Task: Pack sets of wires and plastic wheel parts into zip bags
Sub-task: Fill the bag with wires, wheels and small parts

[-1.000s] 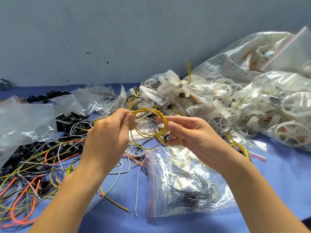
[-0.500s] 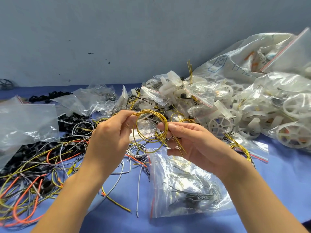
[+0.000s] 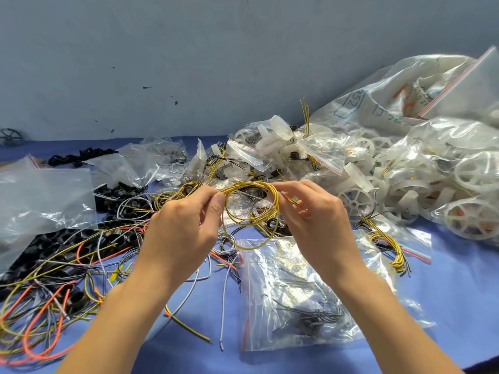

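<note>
Shifted toward the loop's top, the right hand [image 3: 318, 220] is pinched onto the yellow wire coil [image 3: 248, 185], as is the left hand [image 3: 183, 225], so the coil is kept compact for bagging.

Looked like a small parts-packing workbench: blue-covered table [image 3: 459, 292] against a bare grey wall [image 3: 189, 63], loose wires [image 3: 40, 306] piled left of the left hand [image 3: 183, 225], bagged white plastic wheels [image 3: 432, 190] heaped right of the right hand [image 3: 318, 220], a filled zip bag [image 3: 297, 292] lying under it.
</note>
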A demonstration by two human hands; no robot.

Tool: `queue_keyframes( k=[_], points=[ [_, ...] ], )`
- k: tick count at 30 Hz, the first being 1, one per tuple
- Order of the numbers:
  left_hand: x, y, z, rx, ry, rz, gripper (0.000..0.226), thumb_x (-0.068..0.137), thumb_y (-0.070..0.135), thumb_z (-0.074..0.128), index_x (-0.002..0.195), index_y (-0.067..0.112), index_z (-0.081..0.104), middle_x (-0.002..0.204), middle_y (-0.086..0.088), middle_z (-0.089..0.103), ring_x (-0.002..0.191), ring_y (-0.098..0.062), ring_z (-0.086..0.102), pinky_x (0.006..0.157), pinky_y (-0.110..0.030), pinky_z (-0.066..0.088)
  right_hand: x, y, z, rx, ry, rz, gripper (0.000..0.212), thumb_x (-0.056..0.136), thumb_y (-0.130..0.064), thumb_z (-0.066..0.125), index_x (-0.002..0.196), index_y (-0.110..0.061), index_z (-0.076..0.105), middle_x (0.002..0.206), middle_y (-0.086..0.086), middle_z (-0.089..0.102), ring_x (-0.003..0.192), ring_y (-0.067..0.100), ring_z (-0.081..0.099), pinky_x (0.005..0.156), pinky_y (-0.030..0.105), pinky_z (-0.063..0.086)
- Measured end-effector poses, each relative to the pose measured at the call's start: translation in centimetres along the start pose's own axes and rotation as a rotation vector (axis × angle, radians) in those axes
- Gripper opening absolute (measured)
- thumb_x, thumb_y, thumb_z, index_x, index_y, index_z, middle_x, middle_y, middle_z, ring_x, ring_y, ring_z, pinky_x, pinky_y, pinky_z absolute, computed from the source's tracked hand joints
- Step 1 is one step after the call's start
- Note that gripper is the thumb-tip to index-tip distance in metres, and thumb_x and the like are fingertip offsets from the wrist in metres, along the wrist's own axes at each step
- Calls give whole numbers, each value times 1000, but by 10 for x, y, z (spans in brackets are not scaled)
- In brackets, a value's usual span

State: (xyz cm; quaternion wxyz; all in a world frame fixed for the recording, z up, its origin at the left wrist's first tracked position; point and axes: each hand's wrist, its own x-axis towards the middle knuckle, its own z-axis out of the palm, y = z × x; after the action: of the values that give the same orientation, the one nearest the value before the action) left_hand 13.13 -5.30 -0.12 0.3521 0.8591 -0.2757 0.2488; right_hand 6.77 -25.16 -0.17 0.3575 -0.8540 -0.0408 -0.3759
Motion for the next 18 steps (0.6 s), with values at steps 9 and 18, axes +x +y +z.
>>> queue_keyframes(
  k=[9, 18],
  points=[
    [3, -12, -6, -10, 103, -114, 28, 93, 50, 43, 87, 31, 63, 65, 13, 66, 65, -18, 64, 64, -40, 52, 2, 7, -8, -192, 71, -45, 22, 99, -34, 56, 108, -23, 73, 95, -10, 64, 67, 10, 64, 62, 38, 53],
    [8, -40, -24, -298, 293, -294, 25, 101, 29, 49, 84, 29, 67, 75, 12, 70, 62, -7, 65, 51, -12, 48, 7, 7, -24, 142, -127, 185, 18, 90, -38, 64, 104, -29, 73, 96, -14, 71, 83, 2, 65, 75, 24, 54]
  ],
)
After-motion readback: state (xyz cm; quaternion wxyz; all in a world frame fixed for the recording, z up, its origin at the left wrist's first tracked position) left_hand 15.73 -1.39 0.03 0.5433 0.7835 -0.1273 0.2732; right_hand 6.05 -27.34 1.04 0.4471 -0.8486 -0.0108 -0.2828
